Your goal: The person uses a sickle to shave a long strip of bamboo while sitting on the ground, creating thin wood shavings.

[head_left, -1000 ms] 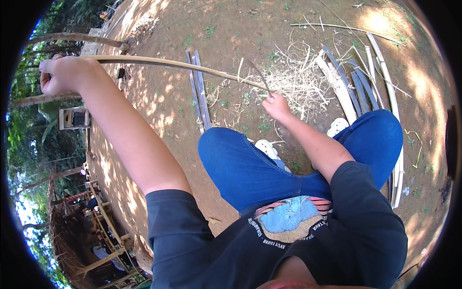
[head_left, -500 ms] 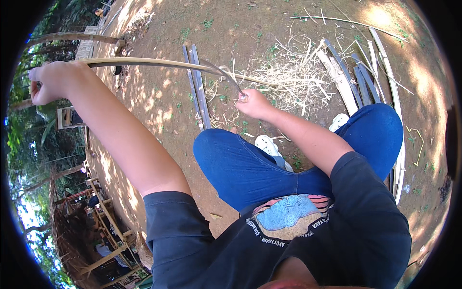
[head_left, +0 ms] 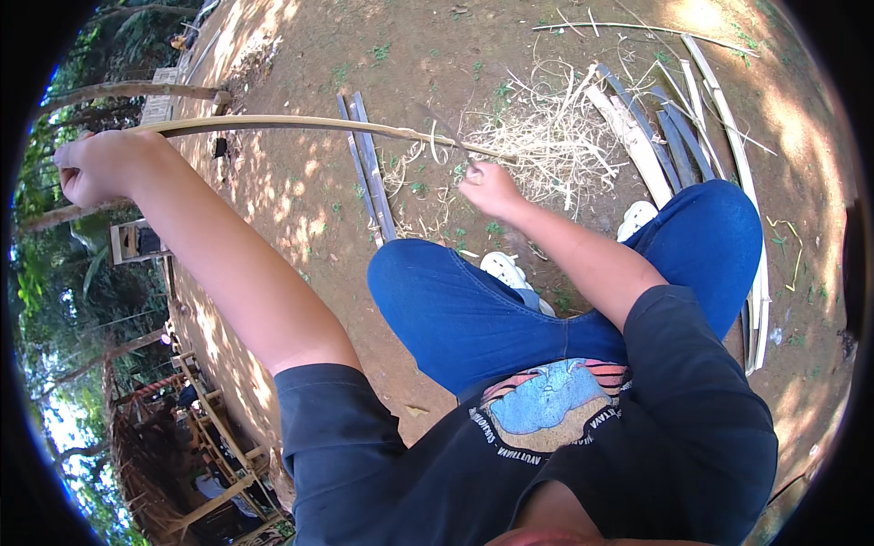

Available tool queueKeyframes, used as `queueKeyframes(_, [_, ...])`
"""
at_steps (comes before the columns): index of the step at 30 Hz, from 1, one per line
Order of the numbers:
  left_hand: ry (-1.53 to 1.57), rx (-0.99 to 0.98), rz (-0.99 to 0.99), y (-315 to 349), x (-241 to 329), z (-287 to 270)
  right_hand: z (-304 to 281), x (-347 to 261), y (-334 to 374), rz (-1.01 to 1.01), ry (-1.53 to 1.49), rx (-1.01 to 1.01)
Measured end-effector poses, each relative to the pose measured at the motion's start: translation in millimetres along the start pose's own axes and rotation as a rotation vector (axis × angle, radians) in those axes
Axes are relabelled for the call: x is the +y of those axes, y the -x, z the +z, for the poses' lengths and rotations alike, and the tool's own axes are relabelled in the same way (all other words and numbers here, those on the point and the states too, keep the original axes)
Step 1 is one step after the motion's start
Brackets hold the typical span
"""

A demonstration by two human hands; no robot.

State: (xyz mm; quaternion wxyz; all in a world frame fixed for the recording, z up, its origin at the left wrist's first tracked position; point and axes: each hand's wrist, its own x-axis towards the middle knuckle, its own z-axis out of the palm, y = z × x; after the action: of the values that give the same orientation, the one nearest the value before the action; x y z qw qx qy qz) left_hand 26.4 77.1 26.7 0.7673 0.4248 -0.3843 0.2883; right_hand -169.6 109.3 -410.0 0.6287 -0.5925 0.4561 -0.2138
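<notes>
A long pale bamboo strip (head_left: 273,121), dark along its lower edge, stretches from the far left across to the heap of shavings. Its left end is gripped in my left hand (head_left: 96,168), fingers closed, arm reaching out. My right hand (head_left: 492,189) is closed round the handle of a knife (head_left: 445,125), whose blade is smeared by motion and crosses the strip near its right part. Little of the handle shows. A thin curled shaving (head_left: 435,147) hangs by the strip just left of the blade.
Tangled shavings (head_left: 564,136) lie beyond my feet. Two dark slats (head_left: 373,173) rest left of my knee. Split bamboo pieces (head_left: 637,146) and long pale strips (head_left: 719,100) lie to the right. A wooden shelter (head_left: 209,446) stands at lower left.
My right hand has moved slightly right and away from me along the strip, carrying the knife. A curled shaving now shows beside the blade. My left hand keeps its grip.
</notes>
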Motion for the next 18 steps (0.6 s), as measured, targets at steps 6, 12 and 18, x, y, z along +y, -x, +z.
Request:
queueKeyframes(6, [0.026, 0.04, 0.003, -4, -1, 3, 8, -135, 60, -0.52, -0.241, -0.122])
queueKeyframes(12, [0.057, 0.073, 0.018, 1, 0, 11, 8, -7, -1, -0.15, -0.003, -0.036])
queueKeyframes(18, [0.151, 0.026, 0.044, -12, -13, 9, -24, 79, -14, 0.189, 0.085, 0.033])
